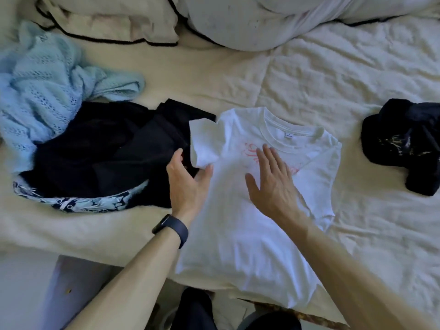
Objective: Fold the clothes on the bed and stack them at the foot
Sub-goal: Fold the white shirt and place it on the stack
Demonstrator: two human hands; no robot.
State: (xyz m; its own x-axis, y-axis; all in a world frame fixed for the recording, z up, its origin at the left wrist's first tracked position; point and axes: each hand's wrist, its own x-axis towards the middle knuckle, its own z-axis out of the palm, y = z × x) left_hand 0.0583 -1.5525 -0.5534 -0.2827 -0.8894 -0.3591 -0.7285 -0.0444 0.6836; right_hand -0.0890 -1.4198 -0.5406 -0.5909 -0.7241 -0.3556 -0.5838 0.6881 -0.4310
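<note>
So we've got the white T-shirt [250, 234] laid face up on the bed [333, 75], hem at the near edge. Our right hand [273, 184] lies flat on its chest print, fingers spread wide, holding nothing. Our left hand [185, 184] sits at the shirt's left sleeve [204, 144], also spread, thumb touching the sleeve's lower edge but not pinching it as far as we can tell.

Tip for this step: keep the right palm pinning the chest, smooth outward, then bring that sleeve in over the body so the side edge runs straight. Watch the black pile [107, 151] touching the shirt's left side, since the sleeve overlaps it and could drag it along. The dark bundle [404, 144] well to the shirt's right can wait.
</note>
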